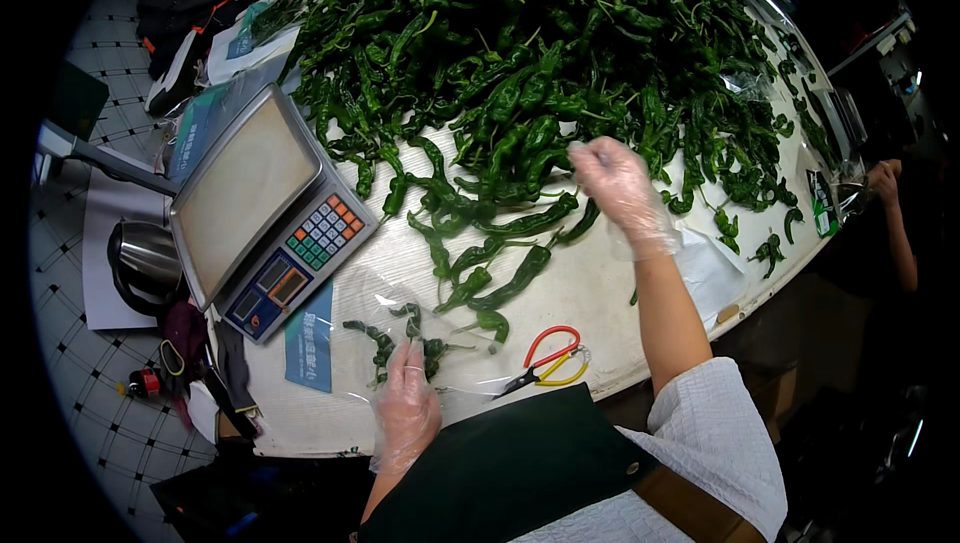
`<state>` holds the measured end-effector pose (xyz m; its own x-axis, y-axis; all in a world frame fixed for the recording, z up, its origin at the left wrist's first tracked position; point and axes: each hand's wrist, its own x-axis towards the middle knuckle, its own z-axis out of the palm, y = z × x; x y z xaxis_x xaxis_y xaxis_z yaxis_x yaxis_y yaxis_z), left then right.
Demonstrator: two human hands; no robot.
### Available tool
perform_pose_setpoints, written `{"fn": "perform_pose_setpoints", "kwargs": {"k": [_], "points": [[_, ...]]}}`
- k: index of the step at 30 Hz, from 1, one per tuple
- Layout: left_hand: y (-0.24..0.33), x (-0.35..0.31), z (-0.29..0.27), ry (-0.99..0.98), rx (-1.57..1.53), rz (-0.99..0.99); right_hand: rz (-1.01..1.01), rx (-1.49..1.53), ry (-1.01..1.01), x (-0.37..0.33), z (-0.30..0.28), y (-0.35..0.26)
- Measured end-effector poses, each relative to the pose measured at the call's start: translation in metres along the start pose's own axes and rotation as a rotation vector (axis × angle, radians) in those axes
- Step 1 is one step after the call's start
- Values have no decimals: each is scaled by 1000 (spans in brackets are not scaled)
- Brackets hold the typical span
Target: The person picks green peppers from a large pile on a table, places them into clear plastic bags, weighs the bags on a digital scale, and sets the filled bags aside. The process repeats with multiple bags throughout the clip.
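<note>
The clear-gloved left hand (408, 408) is pinching a transparent plastic bag (462, 361) containing long, wrinkled green peppers (383, 348); the clear-gloved right hand (618, 188) is hovering, curled, beside a large green pepper heap (530, 73) covering the white surface (590, 288), its grip unclear.

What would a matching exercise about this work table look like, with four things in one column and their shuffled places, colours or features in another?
Column one
1. Heap of green chilli peppers
2. Hand snips
3. Digital weighing scale
4. Metal kettle

Column two
A. Fitted with a keypad that has some orange keys
B. Silver and black, to the left of the scale
C. Piled over the far part of the table
D. Red and yellow grips

Right pairs: 1-C, 2-D, 3-A, 4-B
</note>
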<state>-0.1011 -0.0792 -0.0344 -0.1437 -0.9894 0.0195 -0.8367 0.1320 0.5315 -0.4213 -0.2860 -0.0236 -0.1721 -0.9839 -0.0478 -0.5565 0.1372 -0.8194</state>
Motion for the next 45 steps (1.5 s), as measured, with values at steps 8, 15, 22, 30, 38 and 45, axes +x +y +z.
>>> {"fn": "perform_pose_setpoints", "kwargs": {"k": [8,15,22,30,38,45], "points": [[8,-10,-15,45,18,-8,-139,-255,-47,-10,87,-40],[3,-20,-3,58,-1,113,141,539,15,-144,-25,33],[0,-6,22,-112,39,146,418,1431,775,-325,-121,165],[11,1,20,-150,96,187,364,1132,1818,-501,-268,275],[0,-9,11,-57,124,255,454,396,751,-277,-177,160],[-3,-31,-7,20,59,120,-543,-296,-58,-148,-7,39]]}}
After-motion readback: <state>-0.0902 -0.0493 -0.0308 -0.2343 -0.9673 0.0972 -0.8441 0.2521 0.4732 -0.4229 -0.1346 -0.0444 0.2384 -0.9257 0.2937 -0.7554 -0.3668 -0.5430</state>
